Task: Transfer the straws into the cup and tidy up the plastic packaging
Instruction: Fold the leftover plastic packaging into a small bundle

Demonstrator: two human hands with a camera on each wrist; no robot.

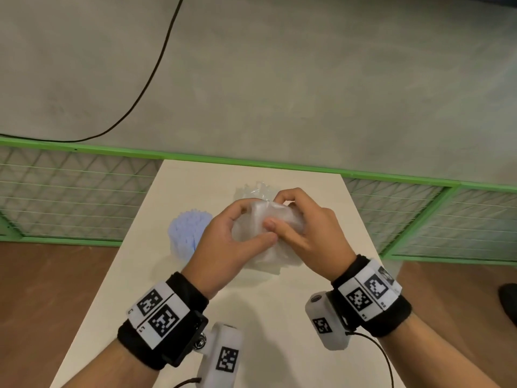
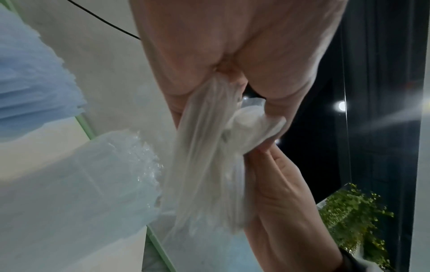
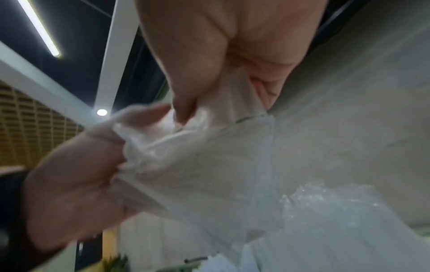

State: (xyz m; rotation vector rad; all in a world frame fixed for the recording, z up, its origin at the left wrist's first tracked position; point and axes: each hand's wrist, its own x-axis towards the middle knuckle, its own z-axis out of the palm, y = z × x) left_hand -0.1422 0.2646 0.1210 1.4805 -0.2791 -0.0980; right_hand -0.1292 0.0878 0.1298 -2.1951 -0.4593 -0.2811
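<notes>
Both hands hold a crumpled clear plastic packaging (image 1: 265,247) above the middle of the table. My left hand (image 1: 253,228) curls round its left side, thumb pressed on the front. My right hand (image 1: 275,211) pinches its top fold between thumb and forefinger. In the left wrist view the plastic packaging (image 2: 204,165) hangs bunched from the palm. A bundle of blue straws (image 1: 187,231) stands upright just left of the left hand; its cup is hard to make out. Clear straws (image 1: 256,191) stand behind the hands, partly hidden.
The beige table (image 1: 265,317) is narrow, with brown floor on both sides. A green-framed mesh fence (image 1: 70,189) runs behind its far edge. A black cable (image 1: 156,65) crosses the grey floor beyond. A dark object (image 1: 507,301) lies on the floor at the right.
</notes>
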